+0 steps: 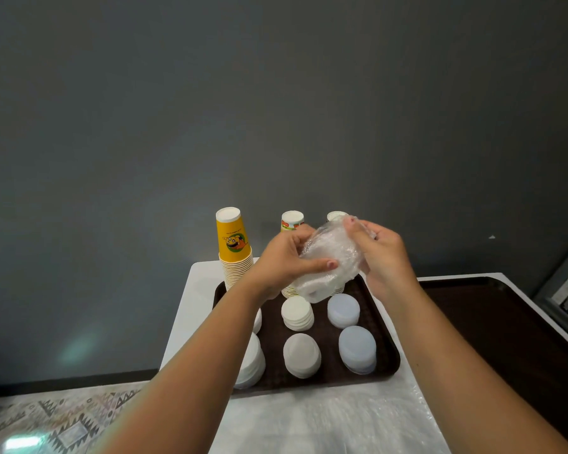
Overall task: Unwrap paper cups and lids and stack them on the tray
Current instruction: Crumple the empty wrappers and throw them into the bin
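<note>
Head view: both hands raised above the far half of the tray (387, 362), holding one wrapped bundle.
Left hand (282, 260): fingers clenched around the left side of the wrapped lid pack (330, 263), thumb across its front.
Right hand (382, 253): fingers pinching the clear wrap at the pack's upper right end.
Lid pack: tilted, lower end near the tray, film crumpled around white lids.
Tray: brown, on the white tabletop (309, 421); white lid stacks (297, 312) centre and left, translucent lid stacks (357, 353) right.
Cups: yellow cup stack (234, 250) upside down at far left; two smaller stacks behind the hands.
</note>
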`<move>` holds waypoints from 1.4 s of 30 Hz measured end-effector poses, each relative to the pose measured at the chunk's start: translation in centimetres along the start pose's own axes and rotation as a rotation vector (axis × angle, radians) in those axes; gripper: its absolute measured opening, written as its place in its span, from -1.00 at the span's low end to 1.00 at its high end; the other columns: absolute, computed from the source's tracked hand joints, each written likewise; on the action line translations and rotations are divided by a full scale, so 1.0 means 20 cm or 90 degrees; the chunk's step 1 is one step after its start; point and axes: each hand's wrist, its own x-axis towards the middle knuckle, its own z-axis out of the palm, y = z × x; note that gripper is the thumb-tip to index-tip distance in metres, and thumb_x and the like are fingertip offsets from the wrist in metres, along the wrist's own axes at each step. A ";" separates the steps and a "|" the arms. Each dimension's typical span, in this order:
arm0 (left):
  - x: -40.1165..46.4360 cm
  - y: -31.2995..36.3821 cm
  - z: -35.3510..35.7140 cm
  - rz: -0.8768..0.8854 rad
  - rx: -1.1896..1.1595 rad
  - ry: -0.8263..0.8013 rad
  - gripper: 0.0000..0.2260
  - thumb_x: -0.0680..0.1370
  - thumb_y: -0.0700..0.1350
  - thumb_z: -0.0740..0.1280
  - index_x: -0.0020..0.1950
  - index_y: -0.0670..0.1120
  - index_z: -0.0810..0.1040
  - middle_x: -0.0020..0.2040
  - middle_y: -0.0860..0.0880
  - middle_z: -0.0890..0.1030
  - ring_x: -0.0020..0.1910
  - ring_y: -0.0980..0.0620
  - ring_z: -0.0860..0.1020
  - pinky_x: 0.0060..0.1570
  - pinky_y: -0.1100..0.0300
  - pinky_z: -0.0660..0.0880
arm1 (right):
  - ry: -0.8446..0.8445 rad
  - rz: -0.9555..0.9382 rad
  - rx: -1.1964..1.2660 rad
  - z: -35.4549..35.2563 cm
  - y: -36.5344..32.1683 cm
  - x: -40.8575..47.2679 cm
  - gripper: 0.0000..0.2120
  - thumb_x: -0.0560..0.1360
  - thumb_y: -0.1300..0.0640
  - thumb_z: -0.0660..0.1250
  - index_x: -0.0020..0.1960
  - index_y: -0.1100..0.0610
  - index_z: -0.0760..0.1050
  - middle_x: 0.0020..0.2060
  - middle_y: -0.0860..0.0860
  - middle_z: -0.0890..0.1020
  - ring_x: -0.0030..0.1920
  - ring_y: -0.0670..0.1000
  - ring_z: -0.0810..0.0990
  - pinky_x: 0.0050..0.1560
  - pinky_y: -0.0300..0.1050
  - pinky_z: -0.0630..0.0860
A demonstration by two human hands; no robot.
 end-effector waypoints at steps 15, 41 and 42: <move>0.04 -0.01 0.11 0.073 -0.107 -0.017 -0.82 0.45 -0.37 0.40 0.02 -0.22 0.56 -0.07 -0.08 0.60 -0.07 0.06 0.60 -0.05 0.18 0.57 | -0.083 0.264 0.244 0.02 0.07 -0.08 -0.77 0.55 0.23 0.25 0.17 0.28 0.51 -0.10 0.14 0.67 -0.17 0.05 0.67 -0.25 -0.13 0.63; 0.15 -0.35 1.25 -0.066 -0.004 -0.304 -0.45 0.47 -0.16 0.44 0.26 0.02 0.14 0.13 -0.01 0.40 0.08 -0.02 0.54 0.06 0.06 0.58 | 0.360 -0.041 -0.425 -1.21 0.32 -0.62 -0.84 0.47 0.20 0.40 -0.01 -0.01 0.51 -0.15 -0.08 0.61 -0.12 -0.15 0.58 -0.15 -0.33 0.50; 0.14 -0.36 1.31 -0.050 0.023 -0.348 -0.50 0.46 -0.16 0.45 0.26 0.02 0.23 0.12 0.02 0.42 0.05 0.03 0.54 0.03 0.10 0.58 | 0.369 -0.033 -0.446 -1.28 0.32 -0.67 -0.82 0.47 0.21 0.39 -0.02 -0.03 0.50 -0.18 -0.12 0.59 -0.15 -0.18 0.55 -0.19 -0.39 0.45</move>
